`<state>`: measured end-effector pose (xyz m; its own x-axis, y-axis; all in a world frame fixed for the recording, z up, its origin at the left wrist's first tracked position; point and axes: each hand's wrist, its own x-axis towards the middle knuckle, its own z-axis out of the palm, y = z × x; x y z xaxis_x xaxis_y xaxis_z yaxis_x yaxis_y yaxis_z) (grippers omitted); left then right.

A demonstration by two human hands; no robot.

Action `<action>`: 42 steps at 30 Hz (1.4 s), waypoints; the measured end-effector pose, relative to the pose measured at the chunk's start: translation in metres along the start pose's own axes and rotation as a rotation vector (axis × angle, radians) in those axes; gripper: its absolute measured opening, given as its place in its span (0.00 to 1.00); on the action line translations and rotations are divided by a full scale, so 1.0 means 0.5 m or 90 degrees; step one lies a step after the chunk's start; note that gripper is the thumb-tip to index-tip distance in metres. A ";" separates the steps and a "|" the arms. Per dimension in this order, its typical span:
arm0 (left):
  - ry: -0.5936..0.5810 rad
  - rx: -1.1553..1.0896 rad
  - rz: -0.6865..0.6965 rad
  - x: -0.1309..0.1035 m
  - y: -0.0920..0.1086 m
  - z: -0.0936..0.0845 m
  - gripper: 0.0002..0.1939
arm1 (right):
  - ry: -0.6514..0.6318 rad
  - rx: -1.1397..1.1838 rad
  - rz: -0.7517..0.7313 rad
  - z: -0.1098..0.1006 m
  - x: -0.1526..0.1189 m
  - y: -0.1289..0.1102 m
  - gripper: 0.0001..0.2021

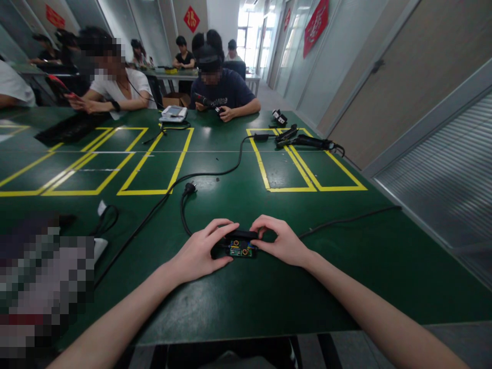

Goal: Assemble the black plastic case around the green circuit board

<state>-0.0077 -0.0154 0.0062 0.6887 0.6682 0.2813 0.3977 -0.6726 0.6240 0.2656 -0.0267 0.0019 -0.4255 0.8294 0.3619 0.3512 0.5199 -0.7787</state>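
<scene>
Between my hands on the green table (307, 287) lies a small circuit board (241, 248) with yellow-ringed coils, sitting in an open black case. A black cover piece (241, 234) stands along the board's far side. My left hand (202, 248) grips the case from the left, fingers on the cover piece and thumb at the near edge. At the right end, my right hand (282, 241) pinches the cover piece and the board's corner; the exact contact is hard to see. A cord with a black plug (189, 188) runs to the left end; another black cord (346, 218) leads off right.
A long black cable (207, 174) crosses the table to a dark tool-like item (307, 139) on the far right. Yellow tape (144, 192) marks rectangles. Across the table a person (226, 92) handles a dark item; a white device (173, 114) lies nearby.
</scene>
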 end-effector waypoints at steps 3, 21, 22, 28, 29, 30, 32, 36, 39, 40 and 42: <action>-0.002 0.009 -0.003 0.000 0.001 -0.001 0.38 | -0.007 -0.005 -0.013 -0.001 -0.001 0.001 0.05; -0.005 -0.019 -0.003 0.008 0.009 -0.004 0.18 | -0.061 -0.021 -0.080 -0.016 0.000 -0.008 0.08; -0.007 -0.014 -0.006 0.008 0.009 -0.004 0.16 | -0.071 -0.027 -0.091 -0.016 0.000 -0.008 0.09; -0.023 0.031 -0.015 0.005 0.008 -0.002 0.11 | -0.103 -0.081 -0.087 -0.015 -0.002 -0.004 0.12; -0.021 0.029 -0.015 0.006 0.008 -0.001 0.12 | -0.104 -0.090 -0.090 -0.015 -0.001 -0.004 0.12; -0.017 0.026 -0.014 0.007 0.008 0.001 0.13 | -0.107 -0.101 -0.098 -0.015 -0.001 -0.005 0.12; -0.013 0.023 -0.004 0.012 0.009 0.006 0.16 | -0.112 -0.131 -0.122 -0.014 0.000 -0.008 0.11; -0.049 0.072 0.040 0.027 0.011 0.022 0.17 | -0.127 -0.205 -0.142 -0.009 0.000 -0.011 0.15; -0.056 0.127 0.052 0.035 0.013 0.032 0.17 | -0.121 -0.268 -0.103 0.000 -0.001 -0.009 0.16; -0.055 0.143 0.052 0.037 0.014 0.034 0.18 | -0.114 -0.288 -0.092 0.003 -0.001 -0.009 0.15; -0.055 0.176 0.049 0.041 0.016 0.036 0.20 | -0.103 -0.322 -0.086 0.009 0.000 -0.009 0.13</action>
<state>0.0203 -0.0128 0.0039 0.7678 0.5900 0.2499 0.4839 -0.7896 0.3774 0.2603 -0.0298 0.0030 -0.6028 0.7277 0.3272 0.6251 0.6856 -0.3730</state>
